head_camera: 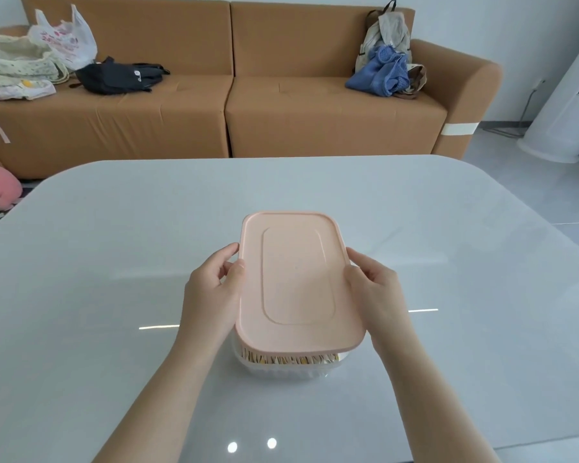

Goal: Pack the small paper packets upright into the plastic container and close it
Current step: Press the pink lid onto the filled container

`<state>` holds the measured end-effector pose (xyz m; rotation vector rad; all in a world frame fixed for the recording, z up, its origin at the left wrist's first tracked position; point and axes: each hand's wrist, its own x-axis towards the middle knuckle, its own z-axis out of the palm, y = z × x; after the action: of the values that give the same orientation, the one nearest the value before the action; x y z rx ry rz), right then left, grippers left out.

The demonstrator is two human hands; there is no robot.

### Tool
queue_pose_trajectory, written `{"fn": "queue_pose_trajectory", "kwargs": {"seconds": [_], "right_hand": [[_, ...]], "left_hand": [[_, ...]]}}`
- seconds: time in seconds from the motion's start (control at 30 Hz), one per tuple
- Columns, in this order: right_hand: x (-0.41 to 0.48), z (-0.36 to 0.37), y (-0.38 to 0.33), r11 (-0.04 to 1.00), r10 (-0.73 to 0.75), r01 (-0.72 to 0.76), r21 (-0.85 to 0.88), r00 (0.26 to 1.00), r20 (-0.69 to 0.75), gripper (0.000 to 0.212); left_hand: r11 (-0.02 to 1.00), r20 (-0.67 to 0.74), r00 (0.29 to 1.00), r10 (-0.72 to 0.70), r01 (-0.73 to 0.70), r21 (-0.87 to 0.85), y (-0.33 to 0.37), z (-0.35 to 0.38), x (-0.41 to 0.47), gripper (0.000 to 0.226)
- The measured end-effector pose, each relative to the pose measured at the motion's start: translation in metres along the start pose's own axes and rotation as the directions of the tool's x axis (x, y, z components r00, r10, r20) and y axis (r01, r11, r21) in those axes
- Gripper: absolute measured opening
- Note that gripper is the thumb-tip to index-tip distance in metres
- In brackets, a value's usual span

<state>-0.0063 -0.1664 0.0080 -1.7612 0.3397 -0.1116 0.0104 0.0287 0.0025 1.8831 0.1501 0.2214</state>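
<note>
A clear plastic container (281, 371) is seen standing on the grey counter (114, 262), near its middle and toward the near edge. It is covered by a pink lid (298, 279), which is held at its two long sides. The left side of the lid is taken by the left hand (211, 289): the thumb is laid against the rim and the fingers are curled round the edge, so the grip is closed on the lid. The right side is held in the same way by the right hand (375, 292), whose grip is likewise narrow and closed on the lid's rim. The lid is seen overhanging the container a little at the near right corner; whether it is pressed fully down cannot be told.

Through the clear wall just below the near edge of the lid, a row of paper packets (288, 359) is seen standing upright, packed closely side by side.

Behind the counter a brown sofa (214, 111) is placed. On its left seat a white plastic bag (64, 38), a cream cloth bag (14, 61) and a black bag (114, 76) are laid. On its right seat a blue mesh bag (381, 75) is leant beside a beige backpack (386, 31).
</note>
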Motion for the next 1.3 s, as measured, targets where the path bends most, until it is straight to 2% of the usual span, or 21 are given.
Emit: {"fn": "queue_pose_trajectory", "kwargs": {"seconds": [0.23,0.5,0.7,1.03,1.3], "right_hand": [[0.001,0.000,0.012,0.973,0.026,-0.041,-0.226,0.997,-0.071,0.041],[-0.002,0.003,0.015,0.930,-0.001,-0.038,-0.364,0.994,-0.105,0.041],[-0.003,0.005,0.019,0.918,-0.028,-0.021,-0.396,0.993,-0.118,0.041],[-0.006,0.008,0.024,0.919,-0.057,-0.007,-0.393,0.987,-0.151,0.038],[-0.009,0.010,0.027,0.909,-0.086,0.002,-0.417,0.979,-0.182,0.037]], "left_hand": [[0.987,0.029,0.999,-0.027,0.023,0.157,-0.005,-0.004,0.003,0.033],[0.934,0.078,0.997,-0.008,-0.020,0.356,-0.004,-0.007,-0.001,0.023],[0.884,0.063,0.998,0.020,-0.047,0.465,-0.011,-0.004,-0.002,0.020],[0.832,0.020,0.995,0.101,-0.096,0.546,-0.017,0.002,-0.002,0.017],[0.839,0.000,0.995,0.100,-0.085,0.538,-0.018,0.003,-0.004,0.021]]}}
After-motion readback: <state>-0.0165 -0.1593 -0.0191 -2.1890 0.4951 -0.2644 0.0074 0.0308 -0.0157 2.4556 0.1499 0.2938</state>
